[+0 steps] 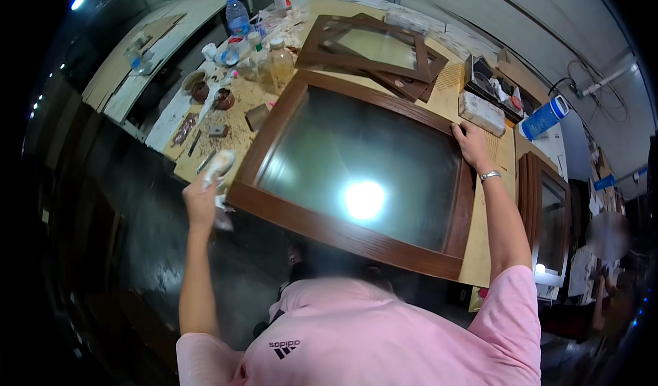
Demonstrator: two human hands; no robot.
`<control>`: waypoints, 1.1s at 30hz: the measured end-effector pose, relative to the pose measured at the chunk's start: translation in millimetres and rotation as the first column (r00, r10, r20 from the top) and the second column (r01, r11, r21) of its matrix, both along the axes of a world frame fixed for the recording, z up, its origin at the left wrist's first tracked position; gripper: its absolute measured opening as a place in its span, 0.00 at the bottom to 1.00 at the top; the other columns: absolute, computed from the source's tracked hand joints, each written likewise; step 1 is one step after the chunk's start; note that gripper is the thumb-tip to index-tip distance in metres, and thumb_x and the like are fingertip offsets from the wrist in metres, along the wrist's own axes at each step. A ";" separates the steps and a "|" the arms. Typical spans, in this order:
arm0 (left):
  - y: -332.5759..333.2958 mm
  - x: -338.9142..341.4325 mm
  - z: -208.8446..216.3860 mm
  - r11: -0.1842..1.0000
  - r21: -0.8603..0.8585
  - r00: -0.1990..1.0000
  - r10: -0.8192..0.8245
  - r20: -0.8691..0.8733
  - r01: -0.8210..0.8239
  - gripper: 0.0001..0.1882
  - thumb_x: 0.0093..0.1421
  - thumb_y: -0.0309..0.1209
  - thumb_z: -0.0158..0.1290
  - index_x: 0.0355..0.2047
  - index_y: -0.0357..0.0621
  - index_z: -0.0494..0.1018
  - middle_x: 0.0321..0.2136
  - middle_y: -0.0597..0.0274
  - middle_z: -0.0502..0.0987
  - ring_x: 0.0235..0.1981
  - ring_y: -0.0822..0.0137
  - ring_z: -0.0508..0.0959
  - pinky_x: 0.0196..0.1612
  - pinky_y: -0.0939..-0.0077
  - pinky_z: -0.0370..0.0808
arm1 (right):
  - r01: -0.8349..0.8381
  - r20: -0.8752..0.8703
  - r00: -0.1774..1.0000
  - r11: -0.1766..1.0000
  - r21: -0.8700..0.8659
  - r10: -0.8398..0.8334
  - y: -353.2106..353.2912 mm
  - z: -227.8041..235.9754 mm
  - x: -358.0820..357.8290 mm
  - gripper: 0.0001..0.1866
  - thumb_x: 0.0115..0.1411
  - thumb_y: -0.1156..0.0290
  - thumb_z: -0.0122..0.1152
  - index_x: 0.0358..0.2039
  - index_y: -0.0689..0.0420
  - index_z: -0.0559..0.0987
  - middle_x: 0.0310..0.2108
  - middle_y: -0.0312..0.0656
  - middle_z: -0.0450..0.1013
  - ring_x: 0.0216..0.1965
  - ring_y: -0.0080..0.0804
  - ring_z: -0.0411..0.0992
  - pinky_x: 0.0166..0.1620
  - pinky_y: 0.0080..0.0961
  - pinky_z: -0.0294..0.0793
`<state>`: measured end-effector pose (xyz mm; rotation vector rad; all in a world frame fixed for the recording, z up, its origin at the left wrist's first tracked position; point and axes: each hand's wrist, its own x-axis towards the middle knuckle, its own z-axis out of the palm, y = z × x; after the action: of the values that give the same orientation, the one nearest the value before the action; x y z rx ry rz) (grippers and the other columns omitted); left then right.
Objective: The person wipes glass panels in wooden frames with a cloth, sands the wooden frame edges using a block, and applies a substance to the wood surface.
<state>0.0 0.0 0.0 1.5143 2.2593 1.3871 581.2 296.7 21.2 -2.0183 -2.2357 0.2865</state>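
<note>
A brown wooden-framed glass panel (384,247) lies tilted on the workbench, its near edge jutting over the front. Overhead light glares off its glass. My right hand (470,145) grips the frame at its far right corner, with the fingers bent over the edge. Off the panel's left side, my left hand (199,197) is closed on a crumpled white cloth (219,165), apart from the frame. Beside the cloth on the bench are a small brown block (218,131) and a thin dark tool (195,142).
Several similar brown frames (308,55) are stacked behind the panel. Bottles, among them a yellowish one (281,67), and stained pots (223,99) crowd the back left. A black tray (480,74), a wrapped block (482,114) and a blue container (545,117) sit at the right. More frames (541,208) stand beyond the bench.
</note>
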 end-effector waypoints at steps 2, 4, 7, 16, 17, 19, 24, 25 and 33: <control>12.3 -8.7 0.6 0.985 0.167 0.993 -0.069 0.090 0.053 0.11 0.68 0.26 0.51 0.44 0.28 0.76 0.34 0.58 0.82 0.35 0.72 0.77 0.41 0.73 0.75 | -0.071 0.197 0.980 0.987 0.144 0.042 -17.4 11.8 8.2 0.22 0.61 0.60 0.63 0.53 0.58 0.76 0.57 0.56 0.69 0.53 0.54 0.68 0.55 0.44 0.69; 20.3 -38.9 39.4 0.987 0.088 0.977 -0.149 0.153 0.137 0.12 0.67 0.24 0.52 0.46 0.28 0.77 0.35 0.57 0.82 0.35 0.71 0.78 0.43 0.72 0.76 | -0.085 0.136 0.990 0.922 0.378 0.035 -56.5 4.2 -30.5 0.23 0.57 0.62 0.65 0.49 0.61 0.75 0.56 0.57 0.70 0.54 0.56 0.68 0.55 0.46 0.69; 18.8 -16.5 54.3 0.866 0.087 0.870 -0.494 -0.010 0.493 0.16 0.57 0.22 0.58 0.47 0.35 0.79 0.43 0.50 0.82 0.41 0.61 0.83 0.49 0.67 0.77 | -0.340 0.035 0.935 0.863 0.374 0.353 -135.6 48.9 -108.6 0.29 0.53 0.66 0.69 0.53 0.64 0.72 0.57 0.57 0.68 0.59 0.57 0.65 0.60 0.47 0.68; 255.4 25.0 19.2 0.314 -0.345 0.231 -0.937 -0.261 0.884 0.27 0.58 0.30 0.56 0.60 0.60 0.73 0.66 0.62 0.67 0.71 0.51 0.59 0.71 0.39 0.47 | -0.619 -0.103 0.780 0.785 0.024 0.618 -277.1 41.1 -261.8 0.34 0.57 0.66 0.63 0.65 0.58 0.67 0.68 0.41 0.63 0.68 0.38 0.61 0.67 0.42 0.62; 281.6 32.7 22.7 0.403 -0.268 0.330 -0.902 -0.277 0.875 0.24 0.62 0.33 0.55 0.60 0.58 0.73 0.66 0.64 0.67 0.71 0.53 0.58 0.71 0.39 0.45 | -0.615 -0.079 0.783 0.787 0.054 0.617 -274.9 37.7 -264.0 0.33 0.56 0.69 0.62 0.64 0.58 0.68 0.67 0.40 0.64 0.68 0.37 0.63 0.66 0.42 0.64; 313.5 35.5 22.0 0.485 -0.210 0.463 -0.874 -0.147 0.849 0.21 0.65 0.35 0.53 0.59 0.57 0.73 0.65 0.65 0.68 0.71 0.54 0.59 0.72 0.40 0.44 | -0.625 -0.046 0.776 0.776 0.082 0.630 -272.2 38.3 -267.4 0.33 0.55 0.73 0.61 0.63 0.57 0.69 0.66 0.40 0.65 0.67 0.37 0.64 0.65 0.41 0.66; 246.6 23.0 13.3 0.338 -0.208 0.298 -0.933 -0.199 0.918 0.20 0.62 0.35 0.55 0.56 0.57 0.76 0.62 0.67 0.72 0.70 0.56 0.61 0.71 0.38 0.44 | -0.594 -0.005 0.804 0.804 0.037 0.595 -274.2 40.3 -267.5 0.33 0.53 0.76 0.59 0.63 0.56 0.70 0.65 0.40 0.67 0.66 0.38 0.65 0.65 0.41 0.66; 211.3 17.0 14.8 0.280 -0.153 0.250 -0.950 -0.189 0.948 0.20 0.60 0.33 0.55 0.54 0.60 0.77 0.60 0.67 0.75 0.68 0.55 0.65 0.71 0.36 0.45 | -0.592 0.002 0.806 0.805 0.042 0.593 -274.6 39.6 -266.5 0.33 0.53 0.76 0.59 0.63 0.56 0.70 0.65 0.40 0.67 0.66 0.38 0.65 0.65 0.41 0.66; 25.2 -53.9 11.0 0.375 0.079 0.368 -0.926 0.087 0.924 0.09 0.51 0.26 0.65 0.35 0.43 0.83 0.37 0.56 0.84 0.45 0.55 0.83 0.51 0.62 0.76 | -0.620 0.040 0.785 0.781 0.072 0.619 -276.0 35.3 -270.5 0.36 0.50 0.77 0.60 0.63 0.56 0.70 0.66 0.41 0.66 0.66 0.39 0.65 0.65 0.43 0.65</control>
<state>-53.9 25.2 11.0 2.0855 0.8580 1.0094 310.7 20.7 56.5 -1.1746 -2.8060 0.2252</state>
